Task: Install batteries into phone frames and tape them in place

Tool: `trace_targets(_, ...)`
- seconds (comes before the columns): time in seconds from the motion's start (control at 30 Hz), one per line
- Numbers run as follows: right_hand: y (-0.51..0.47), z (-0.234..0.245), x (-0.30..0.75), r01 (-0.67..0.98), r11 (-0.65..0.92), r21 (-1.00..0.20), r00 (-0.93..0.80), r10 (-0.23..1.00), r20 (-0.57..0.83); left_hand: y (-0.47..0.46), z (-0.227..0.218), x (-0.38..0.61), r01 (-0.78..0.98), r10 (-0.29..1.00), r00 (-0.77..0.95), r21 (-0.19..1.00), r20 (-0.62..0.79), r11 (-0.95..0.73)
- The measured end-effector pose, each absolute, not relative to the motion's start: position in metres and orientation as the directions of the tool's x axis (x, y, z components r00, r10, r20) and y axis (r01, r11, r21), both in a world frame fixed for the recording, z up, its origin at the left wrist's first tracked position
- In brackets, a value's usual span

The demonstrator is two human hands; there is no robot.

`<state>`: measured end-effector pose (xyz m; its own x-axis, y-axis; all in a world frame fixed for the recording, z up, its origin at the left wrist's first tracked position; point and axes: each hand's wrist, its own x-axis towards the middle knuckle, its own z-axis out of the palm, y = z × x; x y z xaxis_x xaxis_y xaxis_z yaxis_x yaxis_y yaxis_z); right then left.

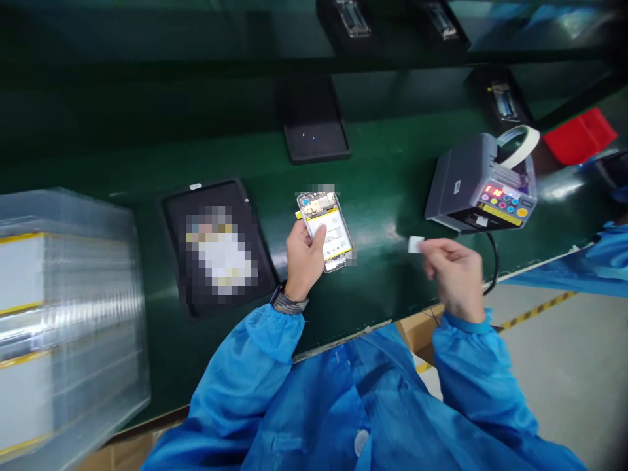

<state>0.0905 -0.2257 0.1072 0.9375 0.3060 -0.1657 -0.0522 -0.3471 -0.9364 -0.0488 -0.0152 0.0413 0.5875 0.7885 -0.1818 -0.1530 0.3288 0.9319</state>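
My left hand (303, 258) is closed around an opened smartphone (331, 229), its thumb lying over the white battery. The phone's circuit board shows at the top end, and yellow strips edge the battery. Off to the right, my right hand (454, 268) pinches a small white piece of tape (416, 244) between thumb and fingertips. Just beyond that hand stands a grey tape dispenser (461, 176) with a lit red display, coloured buttons and a roll of white tape (523, 147) on top. The piece of tape and the phone are well apart.
Left of the phone lies a black tray (265, 261) with a blurred-out item in it. Clear plastic trays (98, 314) are stacked at far left. Another black tray (318, 147) lies behind. Further back are phones in black trays (504, 101). A red bin (581, 137) sits right.
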Motion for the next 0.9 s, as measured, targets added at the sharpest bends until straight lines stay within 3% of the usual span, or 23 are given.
trace_targets(0.1,-0.188,0.095,0.057,-0.057,-0.354,-0.933,0.798,0.545,-0.256,-0.015,0.04,-0.049,-0.149,0.788,0.59,0.936,-0.174,0.318)
trace_targets(0.23,-0.151,0.085,0.037,-0.034,-0.332,-0.943,0.706,0.66,-0.257,-0.014,0.04,-0.049,-0.137,0.799,0.579,0.947,-0.162,0.291)
trace_targets(0.9,-0.142,0.075,0.043,0.038,-0.352,-0.935,0.673,0.701,-0.236,-0.014,0.043,-0.049,-0.179,0.813,0.556,0.931,-0.172,0.319)
